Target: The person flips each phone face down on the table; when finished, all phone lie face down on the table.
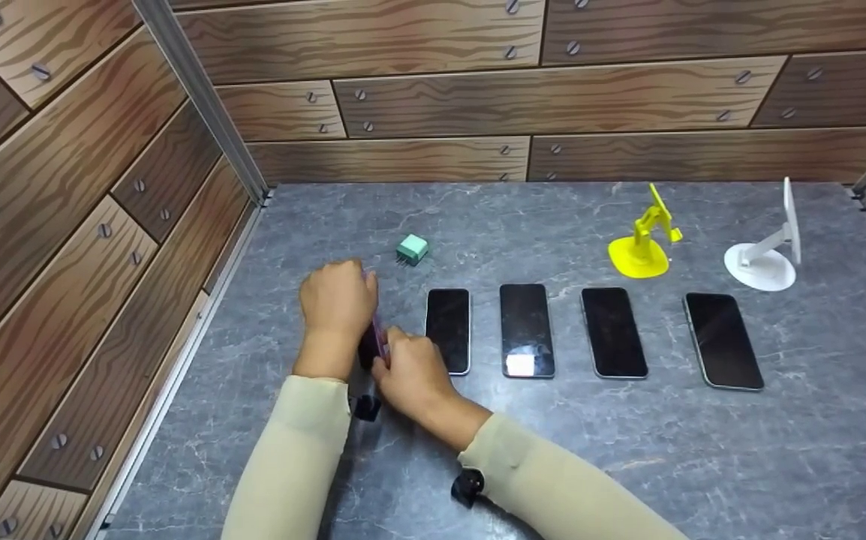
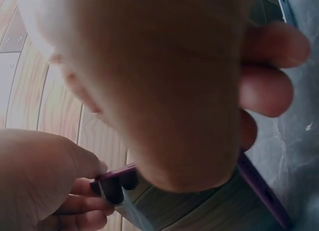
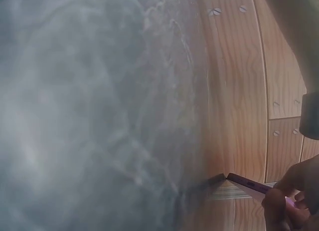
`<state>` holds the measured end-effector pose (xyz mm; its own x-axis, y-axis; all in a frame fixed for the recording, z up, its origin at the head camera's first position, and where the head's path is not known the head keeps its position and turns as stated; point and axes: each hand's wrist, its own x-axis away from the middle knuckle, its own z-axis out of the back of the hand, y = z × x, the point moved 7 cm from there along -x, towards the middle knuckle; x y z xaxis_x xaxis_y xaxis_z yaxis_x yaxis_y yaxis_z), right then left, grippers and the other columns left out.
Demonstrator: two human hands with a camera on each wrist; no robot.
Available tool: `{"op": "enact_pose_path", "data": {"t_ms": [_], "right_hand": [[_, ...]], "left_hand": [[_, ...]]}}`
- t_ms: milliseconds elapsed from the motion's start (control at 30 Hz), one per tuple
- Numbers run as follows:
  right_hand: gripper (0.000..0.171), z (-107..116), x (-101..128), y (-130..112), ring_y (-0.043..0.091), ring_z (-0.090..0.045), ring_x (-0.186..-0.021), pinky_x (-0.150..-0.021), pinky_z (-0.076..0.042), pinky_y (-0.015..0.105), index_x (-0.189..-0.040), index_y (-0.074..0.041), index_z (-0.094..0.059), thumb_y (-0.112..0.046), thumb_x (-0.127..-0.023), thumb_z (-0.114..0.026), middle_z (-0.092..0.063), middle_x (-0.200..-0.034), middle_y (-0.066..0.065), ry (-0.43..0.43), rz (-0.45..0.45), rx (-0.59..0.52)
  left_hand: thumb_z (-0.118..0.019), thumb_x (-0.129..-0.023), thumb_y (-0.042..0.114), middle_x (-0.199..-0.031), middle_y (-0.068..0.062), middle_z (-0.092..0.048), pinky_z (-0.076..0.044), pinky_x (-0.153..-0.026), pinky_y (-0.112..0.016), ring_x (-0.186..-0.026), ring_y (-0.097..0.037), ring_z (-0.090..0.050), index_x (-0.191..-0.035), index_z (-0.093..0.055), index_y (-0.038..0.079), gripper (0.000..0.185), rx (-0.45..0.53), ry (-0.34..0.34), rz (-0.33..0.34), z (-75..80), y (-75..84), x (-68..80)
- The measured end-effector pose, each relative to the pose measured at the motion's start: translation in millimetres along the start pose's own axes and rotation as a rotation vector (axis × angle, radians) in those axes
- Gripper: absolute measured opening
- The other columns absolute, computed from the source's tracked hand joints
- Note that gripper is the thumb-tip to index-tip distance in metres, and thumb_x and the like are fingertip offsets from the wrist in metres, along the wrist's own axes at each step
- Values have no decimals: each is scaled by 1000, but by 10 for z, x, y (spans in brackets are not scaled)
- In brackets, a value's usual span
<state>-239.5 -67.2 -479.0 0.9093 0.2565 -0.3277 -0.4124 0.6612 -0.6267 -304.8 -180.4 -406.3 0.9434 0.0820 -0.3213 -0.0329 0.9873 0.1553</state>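
Note:
Both hands hold a smartphone with a purple edge (image 1: 371, 345), tilted up off the grey tabletop on the left side. My left hand (image 1: 339, 296) grips its far part, with the back of the hand hiding much of it. Lower down, my right hand (image 1: 414, 375) pinches the near right edge between thumb and fingers. The phone's dark glossy screen (image 2: 199, 206) reflects wood planks in the left wrist view, where the left palm fills the middle. In the right wrist view, the phone's purple edge (image 3: 247, 182) shows at the lower right.
Several dark-screened phones lie in a row to the right, the nearest phone (image 1: 449, 322) beside my right hand. Behind them stand a yellow phone stand (image 1: 639, 257) and a white phone stand (image 1: 759, 266). A small teal block (image 1: 412, 248) sits beyond my left hand. Wood-patterned walls border the tabletop.

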Motion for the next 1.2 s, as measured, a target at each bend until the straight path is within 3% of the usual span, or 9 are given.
{"op": "enact_pose_path", "data": {"t_ms": [333, 567, 733, 867, 1000, 1100, 1200], "right_hand": [[17, 3, 18, -50, 30, -71, -70, -63, -57, 44, -87, -11, -64, -13, -89, -81, -66, -72, 3, 10, 56, 1], [10, -47, 19, -74, 21, -74, -74, -69, -60, 39, -97, -11, -73, -18, -93, -79, -75, -79, 0, -26, 53, -32], [21, -75, 46, -91, 16, -75, -77, -72, -62, 36, -106, -8, -78, -26, -96, -80, -80, -86, 0, -70, 44, -80], [31, -104, 68, -77, 15, -77, -79, -73, -62, 31, -113, -3, -78, -27, -95, -83, -82, -93, 5, -114, 37, -177], [36, -131, 76, -36, 18, -79, -81, -75, -62, 28, -119, 1, -76, -22, -93, -85, -82, -100, 10, -142, 9, -261], [39, -162, 69, 13, 19, -80, -83, -78, -63, 30, -122, 3, -74, -18, -92, -87, -82, -104, 13, -157, -26, -270], [43, -210, 56, 64, 18, -80, -85, -82, -64, 33, -125, 4, -72, -16, -91, -89, -82, -109, 14, -178, -68, -252]], "left_hand": [[-66, -98, 15, -73, -21, -75, -58, -60, -59, -65, -46, -71, -69, -70, 3, 31, 7, 95, 5, 51, -44, 21], [-66, -91, 11, -69, -23, -73, -58, -58, -60, -63, -47, -71, -62, -66, 5, 30, 45, 138, 140, 78, -197, 45], [-66, -90, 15, -71, -24, -73, -58, -62, -61, -68, -49, -72, -64, -66, 5, 27, 116, 147, 240, 86, -391, 88], [-66, -89, 17, -75, -19, -74, -57, -70, -59, -73, -46, -70, -70, -70, 6, 22, 237, 132, 265, 82, -567, 117], [-68, -94, 19, -94, -15, -83, -59, -84, -55, -92, -41, -77, -99, -86, 6, 23, 386, 83, 321, 30, -750, 130], [-70, -99, 22, -108, -11, -85, -58, -93, -52, -106, -36, -78, -119, -85, 9, 28, 471, 19, 379, -43, -859, 140], [-71, -103, 24, -110, -11, -85, -57, -97, -50, -110, -33, -77, -124, -84, 11, 28, 521, -39, 417, -122, -925, 149]]}}
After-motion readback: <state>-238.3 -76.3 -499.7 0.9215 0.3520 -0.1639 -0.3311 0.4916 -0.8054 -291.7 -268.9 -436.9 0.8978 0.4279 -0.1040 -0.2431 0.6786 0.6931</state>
